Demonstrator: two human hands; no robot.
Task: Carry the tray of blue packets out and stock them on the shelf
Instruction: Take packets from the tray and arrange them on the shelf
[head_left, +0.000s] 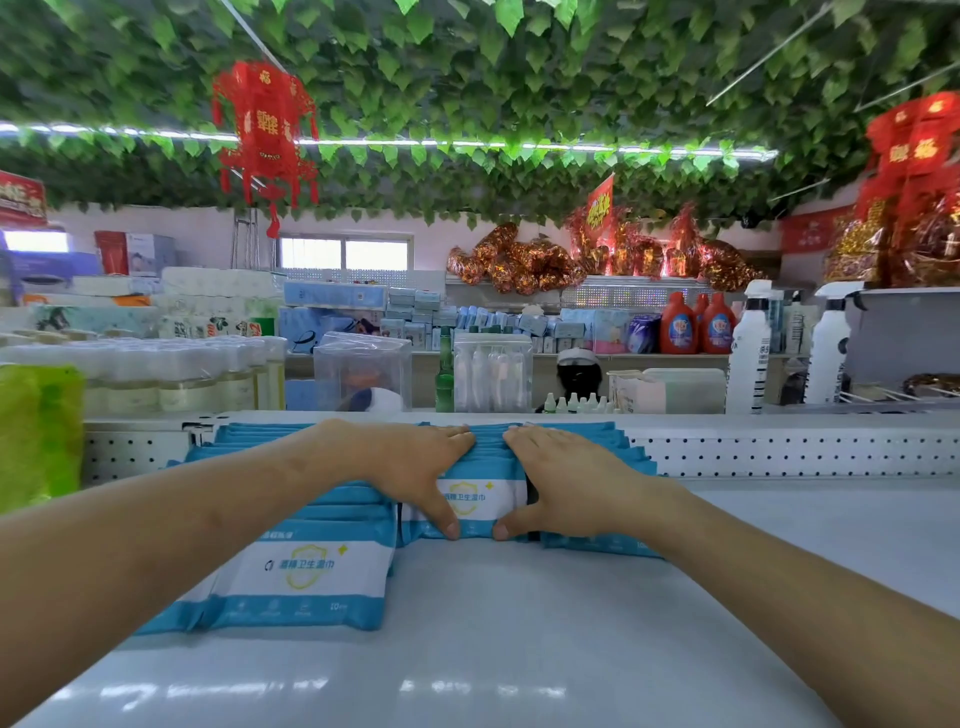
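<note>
Blue packets: a row standing on edge at the middle of the shelf. The front face is white with blue bands, and the row runs back to the perforated panel.
Left row: a second file of the same packets, touching the middle row on its left, with its front packet nearer the camera.
Shelf: pale grey and glossy, carrying all the packets.
Left hand: fingers straight and close together across the tops of the middle row, thumb down the front face. The row is held between thumb and fingers.
Right hand: the same hold from the other side. The two thumb tips nearly meet at the lower edge of the front packet.
In the way: the perforated panel stands directly behind the rows. More packets lie partly hidden under the right wrist. A dark strip beside the right thumb cannot be made out.
Beyond the panel: a clear plastic box, a green bottle, a clear case of white bottles, a translucent jug and two white spray bottles.
Left edge: a green package and a block of clear bottles holding pale liquid.
Farther back: red detergent bottles and a person in a white cap.
Overhead: a green leaf ceiling and a red lantern.
</note>
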